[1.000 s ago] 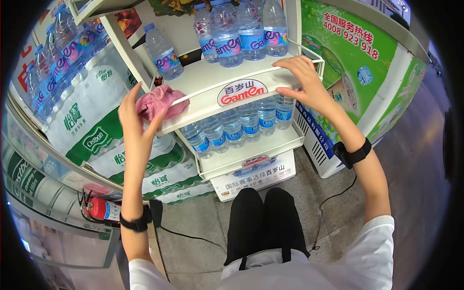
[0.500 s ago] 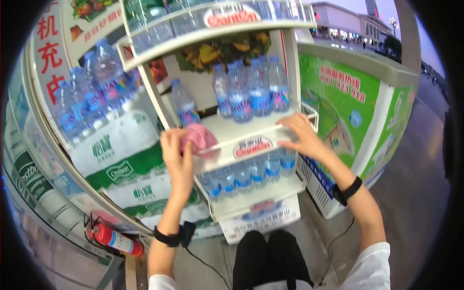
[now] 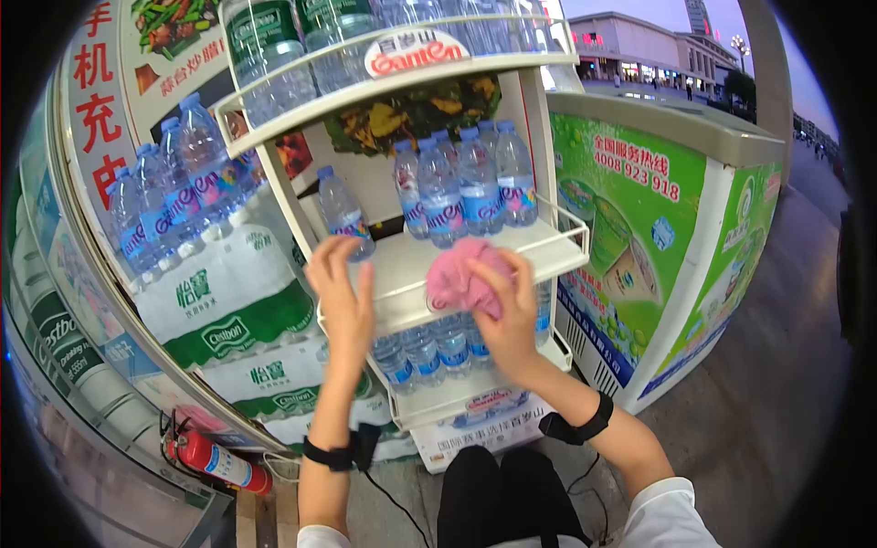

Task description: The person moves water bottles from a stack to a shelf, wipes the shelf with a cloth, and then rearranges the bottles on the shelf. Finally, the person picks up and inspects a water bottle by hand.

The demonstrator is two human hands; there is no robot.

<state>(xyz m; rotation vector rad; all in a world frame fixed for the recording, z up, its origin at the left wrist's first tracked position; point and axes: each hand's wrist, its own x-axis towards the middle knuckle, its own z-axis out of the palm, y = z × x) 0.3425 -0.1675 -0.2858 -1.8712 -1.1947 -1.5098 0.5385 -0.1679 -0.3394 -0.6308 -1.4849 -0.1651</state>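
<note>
A crumpled pink cloth (image 3: 457,274) is gripped in my right hand (image 3: 507,315), against the front rail of the white shelf (image 3: 393,309) and covering most of its label. My left hand (image 3: 343,297) is at the rail's left end, fingers apart and holding nothing. Just behind its fingertips stands a single water bottle (image 3: 343,208) with a blue cap. Further right on the same shelf, several similar bottles (image 3: 445,201) are grouped upright.
Shrink-wrapped water packs (image 3: 215,283) are stacked on the left, with loose bottles on top. A green freezer chest (image 3: 630,219) stands right of the rack. Large bottles (image 3: 265,41) fill the upper shelf, small ones (image 3: 420,352) the lower. A fire extinguisher (image 3: 219,459) is low at left.
The pink cloth has passed from my left hand to my right and now sits mid-rail. My right hand has come inward from the rail's right end; the left has let go of the cloth.
</note>
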